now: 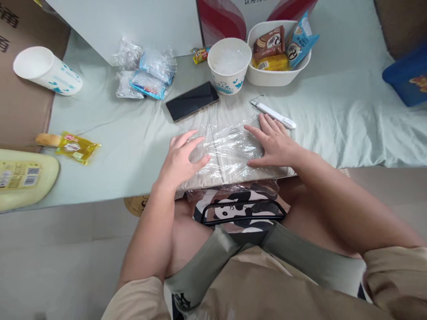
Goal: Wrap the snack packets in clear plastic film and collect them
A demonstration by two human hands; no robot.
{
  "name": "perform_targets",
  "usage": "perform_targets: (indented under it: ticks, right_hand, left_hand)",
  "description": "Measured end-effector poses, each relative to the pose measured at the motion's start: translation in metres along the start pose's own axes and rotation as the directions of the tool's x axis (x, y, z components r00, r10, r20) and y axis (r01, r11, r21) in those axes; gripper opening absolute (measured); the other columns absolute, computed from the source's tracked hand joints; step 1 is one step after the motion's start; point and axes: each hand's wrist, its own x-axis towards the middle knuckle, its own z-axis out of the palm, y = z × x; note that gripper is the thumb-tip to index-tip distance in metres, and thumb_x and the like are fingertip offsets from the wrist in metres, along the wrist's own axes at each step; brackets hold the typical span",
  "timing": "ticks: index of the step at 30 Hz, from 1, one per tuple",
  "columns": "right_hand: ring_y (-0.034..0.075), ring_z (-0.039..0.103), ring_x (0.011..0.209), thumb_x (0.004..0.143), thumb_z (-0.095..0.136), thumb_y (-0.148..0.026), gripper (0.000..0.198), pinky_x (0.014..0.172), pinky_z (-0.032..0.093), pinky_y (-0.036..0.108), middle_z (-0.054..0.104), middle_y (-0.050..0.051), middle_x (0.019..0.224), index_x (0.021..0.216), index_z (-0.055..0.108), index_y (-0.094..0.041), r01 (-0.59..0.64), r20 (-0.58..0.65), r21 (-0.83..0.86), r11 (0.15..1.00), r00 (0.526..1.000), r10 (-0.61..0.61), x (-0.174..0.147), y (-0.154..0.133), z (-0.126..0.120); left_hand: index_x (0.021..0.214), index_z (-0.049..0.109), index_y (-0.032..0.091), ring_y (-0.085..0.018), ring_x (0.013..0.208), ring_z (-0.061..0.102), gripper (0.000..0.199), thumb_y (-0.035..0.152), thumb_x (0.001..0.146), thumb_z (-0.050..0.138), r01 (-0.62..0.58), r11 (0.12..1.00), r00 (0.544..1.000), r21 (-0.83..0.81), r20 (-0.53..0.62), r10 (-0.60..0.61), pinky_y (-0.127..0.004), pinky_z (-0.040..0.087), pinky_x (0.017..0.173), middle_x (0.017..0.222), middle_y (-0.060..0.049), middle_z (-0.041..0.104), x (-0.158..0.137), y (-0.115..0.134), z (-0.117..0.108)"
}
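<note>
Head view shows both hands with fingers spread, pinching nothing visible: the left hand [180,159] at the left side of the clear plastic film [227,153], the right hand [276,143] over its right. The film lies between them, seemingly longest side to side, overhanging the near edge of the table [340,120]; a slim white tool [274,114] slants just beyond the right hand, the nearer one.
</note>
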Motion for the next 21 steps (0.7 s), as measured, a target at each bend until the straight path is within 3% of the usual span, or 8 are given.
perform_targets:
  ticks: [3, 10, 15, 21]
  right_hand:
    - [0.053, 0.002, 0.16, 0.08, 0.07, -0.07, 0.107, 0.126, 0.007, 0.071, -0.002, 0.011, 0.178, 0.167, 0.024, -0.03, 0.028, -0.011, -0.005, 1.0, 1.0, -0.028, -0.001, -0.001, 0.003]
    - [0.054, 0.002, 0.159, 0.08, 0.07, -0.069, 0.098, 0.124, 0.006, 0.073, -0.003, 0.01, 0.178, 0.163, 0.035, -0.03, 0.019, -0.004, -0.027, 0.999, 1.0, -0.019, -0.004, -0.007, 0.003]
    - [0.054, 0.005, 0.159, 0.081, 0.07, -0.069, 0.098, 0.123, 0.007, 0.076, 0.005, 0.01, 0.178, 0.164, 0.034, -0.032, 0.042, 0.016, -0.032, 0.999, 0.999, -0.042, -0.004, -0.006, 0.002]
    - [0.055, 0.004, 0.159, 0.082, 0.07, -0.069, 0.094, 0.122, 0.007, 0.076, 0.0, 0.008, 0.179, 0.163, 0.037, -0.034, 0.044, 0.024, -0.045, 0.998, 0.999, -0.043, -0.003, -0.008, 0.001]
  left_hand:
    - [0.14, 0.066, 0.029, -0.037, 0.148, 0.041, 0.048, 0.048, 0.096, 0.058, 0.073, 0.992, 0.991, 0.102, -0.118, -0.061, -0.06, 0.032, 0.125, 0.162, -0.005, 0.05, 0.008, 0.012, 0.005]
    - [0.153, 0.053, 0.034, -0.035, 0.162, 0.021, 0.055, 0.052, 0.101, 0.044, -0.026, 0.986, 0.997, 0.163, 0.082, 0.013, -0.06, 0.013, 0.132, 0.172, 0.002, 0.036, 0.02, 0.024, 0.017]
    - [0.159, 0.045, 0.035, -0.03, 0.161, 0.026, 0.058, 0.05, 0.104, 0.036, 0.041, 0.988, 0.997, 0.146, 0.065, -0.051, -0.055, 0.017, 0.132, 0.17, 0.002, 0.038, 0.02, 0.018, 0.018]
    - [0.159, 0.046, 0.033, -0.031, 0.162, 0.024, 0.059, 0.051, 0.105, 0.031, 0.085, 0.981, 0.993, 0.174, 0.063, -0.097, -0.055, 0.018, 0.133, 0.171, 0.003, 0.036, 0.019, 0.015, 0.018]
